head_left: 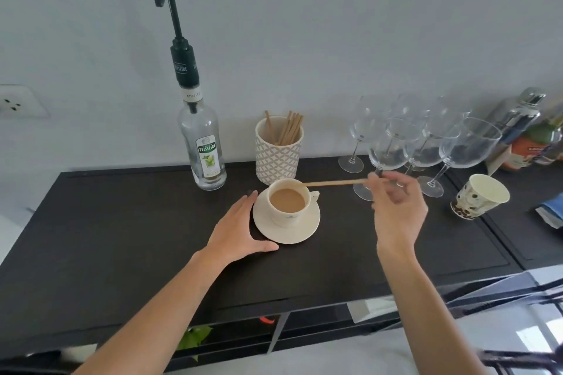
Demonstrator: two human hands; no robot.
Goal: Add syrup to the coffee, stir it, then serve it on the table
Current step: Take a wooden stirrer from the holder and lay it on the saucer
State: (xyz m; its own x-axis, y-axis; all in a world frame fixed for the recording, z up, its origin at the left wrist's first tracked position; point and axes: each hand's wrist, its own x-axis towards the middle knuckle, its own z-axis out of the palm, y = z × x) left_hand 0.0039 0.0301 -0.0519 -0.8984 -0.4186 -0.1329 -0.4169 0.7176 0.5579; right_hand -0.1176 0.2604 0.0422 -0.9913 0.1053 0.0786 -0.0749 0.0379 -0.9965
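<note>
- Left hand (240,227) lay open and flat on the dark desk (122,237), fingers spread wide, thumb touching the near rim of the saucer (286,230), holding nothing.
- Right hand (396,210) was raised above the desk, fingertips pinched on one end of a wooden stir stick (335,183).
- Stick ran roughly level leftward from the right hand; its far end was at the back rim of the cup (288,202); tip in the coffee or not, could not tell.
- Cup of milky coffee sat on the saucer, between both hands.
- Syrup bottle (202,143) with pump stood upright beyond the left hand.
- Patterned holder (278,151) of sticks stood just behind the cup.
- Wine glasses (426,143) stood beyond the right hand; a paper cup (481,196) stood to its right.
</note>
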